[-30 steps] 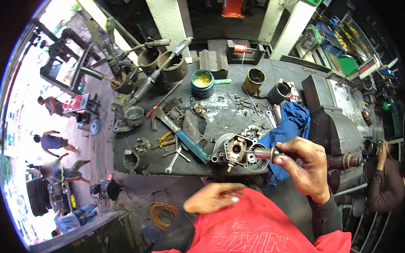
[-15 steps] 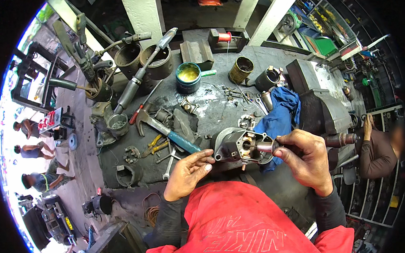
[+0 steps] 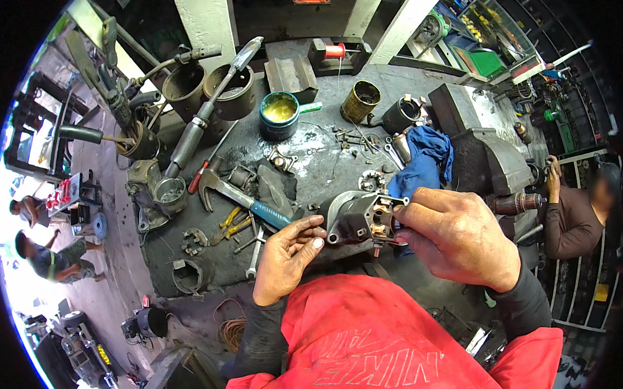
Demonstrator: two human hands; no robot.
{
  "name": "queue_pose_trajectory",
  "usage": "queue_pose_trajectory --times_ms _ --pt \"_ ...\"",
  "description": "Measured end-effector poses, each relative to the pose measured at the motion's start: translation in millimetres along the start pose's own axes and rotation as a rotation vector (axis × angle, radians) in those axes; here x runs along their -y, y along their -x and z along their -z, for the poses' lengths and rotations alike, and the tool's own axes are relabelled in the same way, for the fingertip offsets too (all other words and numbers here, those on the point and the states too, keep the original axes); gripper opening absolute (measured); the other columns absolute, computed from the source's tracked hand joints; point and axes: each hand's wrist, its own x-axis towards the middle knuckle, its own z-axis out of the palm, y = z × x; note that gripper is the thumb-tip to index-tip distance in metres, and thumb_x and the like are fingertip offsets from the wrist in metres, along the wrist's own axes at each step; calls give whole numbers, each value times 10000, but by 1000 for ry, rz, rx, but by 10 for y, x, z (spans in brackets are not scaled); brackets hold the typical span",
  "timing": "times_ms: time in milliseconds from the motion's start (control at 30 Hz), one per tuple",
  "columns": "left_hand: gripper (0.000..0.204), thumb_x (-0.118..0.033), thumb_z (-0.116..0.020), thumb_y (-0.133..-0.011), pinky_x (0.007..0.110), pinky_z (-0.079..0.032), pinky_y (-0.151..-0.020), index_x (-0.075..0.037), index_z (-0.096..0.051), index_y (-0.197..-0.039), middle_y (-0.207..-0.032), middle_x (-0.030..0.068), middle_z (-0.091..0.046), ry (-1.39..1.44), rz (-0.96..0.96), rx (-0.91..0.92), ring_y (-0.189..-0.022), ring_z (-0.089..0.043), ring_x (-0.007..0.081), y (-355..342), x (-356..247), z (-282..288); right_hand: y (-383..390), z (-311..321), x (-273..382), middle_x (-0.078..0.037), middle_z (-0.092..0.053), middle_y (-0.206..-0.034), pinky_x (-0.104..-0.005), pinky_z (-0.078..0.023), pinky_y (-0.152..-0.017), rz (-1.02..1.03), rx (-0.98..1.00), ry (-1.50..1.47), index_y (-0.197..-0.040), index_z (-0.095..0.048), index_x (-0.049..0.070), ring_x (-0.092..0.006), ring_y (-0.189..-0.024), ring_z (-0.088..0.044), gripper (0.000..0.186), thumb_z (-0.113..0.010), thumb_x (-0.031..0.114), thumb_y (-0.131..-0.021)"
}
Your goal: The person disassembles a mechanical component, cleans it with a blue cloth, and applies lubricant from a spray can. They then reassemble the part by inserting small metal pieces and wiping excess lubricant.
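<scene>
In front of me is a grey cast-metal starter motor housing point(image 3: 353, 219), copper-coloured parts showing in its open right end. My left hand point(image 3: 285, 262) has its bent fingertips and thumb against the housing's left flange. At the opposite end, my right hand point(image 3: 458, 234) is pinched over the opening, closed on a shiny metal plunger that its fingers now largely hide. Just behind the housing sits a small round brush holder point(image 3: 373, 181). A blue-handled claw hammer point(image 3: 242, 200) lies left of it, near yellow-handled pliers point(image 3: 231, 223) and a spanner point(image 3: 254, 254).
Farther back stand a tub of yellowish grease point(image 3: 280, 114), a rusty can point(image 3: 360, 102) and a red wire spool point(image 3: 334, 51). A blue rag point(image 3: 427, 156) lies right, beside a dark metal block point(image 3: 492, 159). Another person point(image 3: 578, 212) is at the far right; others are at the left.
My right hand has moved the plunger left into the housing's opening, its fingers now covering it. My left hand stays by the flange. The whole view has shifted slightly.
</scene>
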Motion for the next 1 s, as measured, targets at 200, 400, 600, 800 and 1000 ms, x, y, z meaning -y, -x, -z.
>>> queue_pose_trajectory --times_ms 200,400,600,800,1000 --pt "397 -45 -679 -1018 236 -534 -907 42 -613 -1400 -1152 66 -708 56 -13 -22 -1034 -654 95 32 58 46 24 34 2 -103 -574 -848 -448 -517 -621 -13 57 29 -963 -647 44 -326 -771 -654 176 -756 98 -836" --pt "388 -47 -680 -1019 227 -531 -899 38 -617 -1392 -1146 63 -707 46 -2 -31 -1026 -651 88 21 76 78 8 20 15 -119 -601 -856 -448 -518 -653 -33 55 49 -1009 -693 25 -346 -759 -649 243 -796 72 -794" --pt "389 -47 -690 -1014 229 -531 -900 30 -623 -1389 -1146 64 -708 59 -10 -24 -1022 -652 88 -15 62 53 -50 -140 -104 -115 -618 -868 -442 -535 -687 -49 123 52 -1072 -713 38 -348 -787 -666 268 -787 114 -827" --pt "395 -67 -699 -1014 246 -529 -923 25 -622 -1390 -1143 64 -713 66 -17 -9 -1031 -656 100 -41 65 -5 -226 -143 -290 -141 -656 -1024 -485 -548 -802 -134 94 113 -1284 -645 68 -384 -980 -671 531 -826 290 -837" --pt "400 -106 -700 -1020 267 -528 -935 18 -622 -1392 -1135 64 -721 89 -13 -4 -1025 -658 111 -76 44 -60 -390 -220 -292 -160 -628 -1182 -487 -535 -911 -239 160 164 -1441 -554 114 -399 -1129 -637 885 -909 389 -678"
